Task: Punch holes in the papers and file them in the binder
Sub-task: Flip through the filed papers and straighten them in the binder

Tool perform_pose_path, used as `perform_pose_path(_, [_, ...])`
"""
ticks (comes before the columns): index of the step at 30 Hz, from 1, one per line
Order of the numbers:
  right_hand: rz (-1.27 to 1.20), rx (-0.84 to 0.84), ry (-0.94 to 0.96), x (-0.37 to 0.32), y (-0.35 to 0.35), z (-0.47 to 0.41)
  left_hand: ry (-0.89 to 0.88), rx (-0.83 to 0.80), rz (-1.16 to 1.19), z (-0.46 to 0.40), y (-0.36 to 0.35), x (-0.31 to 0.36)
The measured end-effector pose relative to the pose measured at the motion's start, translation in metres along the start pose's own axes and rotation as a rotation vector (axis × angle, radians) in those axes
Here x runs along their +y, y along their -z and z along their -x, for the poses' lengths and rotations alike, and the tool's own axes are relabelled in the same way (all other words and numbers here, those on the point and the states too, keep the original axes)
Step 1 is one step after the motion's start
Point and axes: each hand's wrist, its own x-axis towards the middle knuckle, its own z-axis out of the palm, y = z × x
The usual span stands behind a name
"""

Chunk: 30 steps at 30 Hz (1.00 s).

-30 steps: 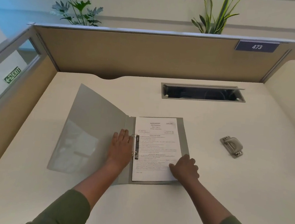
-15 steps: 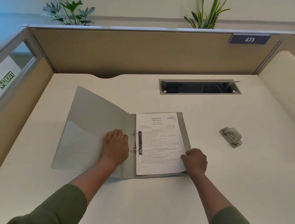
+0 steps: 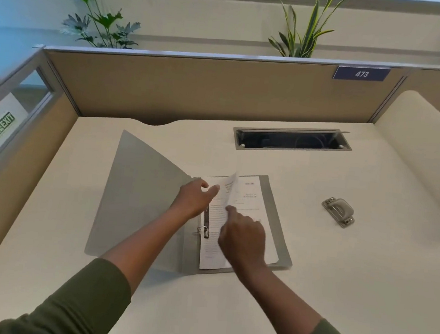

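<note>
A grey ring binder [image 3: 136, 199] lies open on the white desk. A stack of printed papers [image 3: 252, 196] sits on its right half, by the metal rings [image 3: 202, 229]. The top sheet [image 3: 222, 207] is lifted and curled over toward the rings. My right hand [image 3: 243, 239] is against this sheet's lower part, fingers curled on it and the index finger stretched along it. My left hand [image 3: 193, 197] hovers over the spine with fingers extended to the sheet's upper left edge. A grey hole punch [image 3: 338, 212] sits on the desk to the right, untouched.
A cable slot [image 3: 291, 141] is cut into the desk behind the binder. Tan partition walls [image 3: 193, 90] close off the back and left. Potted plants stand behind the partition. A raised cream ledge [image 3: 415, 146] runs along the right side.
My right hand moved from the papers' lower right corner leftward, turning the top sheet up and over. My left hand left the binder's left cover and reached toward the rings.
</note>
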Motion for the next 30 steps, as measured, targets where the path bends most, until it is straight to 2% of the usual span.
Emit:
perform_pose_path(2, [0.017, 0.035, 0.147, -0.019, 0.003, 0.001, 0.056, -0.013, 0.035, -0.001, 0.005, 0.009])
perform_pose_path(5, [-0.01, 0.055, 0.301, -0.037, 0.001, -0.001, 0.037, 0.031, -0.061, -0.002, 0.012, 0.011])
perform_pose_path(8, [-0.17, -0.054, 0.357, -0.041, 0.001, -0.006, 0.037, 0.118, -0.156, -0.004, 0.025, 0.001])
perform_pose_path(11, [-0.563, -0.293, 0.169, -0.027, 0.011, -0.013, 0.022, 0.177, -0.233, -0.001, 0.041, -0.008])
perform_pose_path(12, [-0.628, -0.32, 0.101, -0.017, 0.01, -0.014, 0.008, 0.193, -0.256, 0.001, 0.046, -0.01])
perform_pose_path(14, [-0.58, -0.294, -0.039, 0.014, -0.004, -0.013, -0.011, 0.221, -0.304, 0.007, 0.054, -0.015])
perform_pose_path(16, [-0.405, -0.31, -0.203, 0.046, -0.019, -0.011, -0.022, 0.246, -0.368, 0.011, 0.06, -0.021])
perform_pose_path(20, [-0.052, -0.52, -0.468, 0.082, -0.034, -0.005, -0.02, 0.266, -0.484, 0.018, 0.066, -0.03])
perform_pose_path(24, [-0.084, -0.611, -0.612, 0.09, -0.044, -0.002, -0.024, 0.275, -0.571, 0.023, 0.067, -0.039])
perform_pose_path(30, [-0.194, -0.585, -0.708, 0.098, -0.053, -0.004, -0.025, 0.309, -0.671, 0.025, 0.075, -0.044])
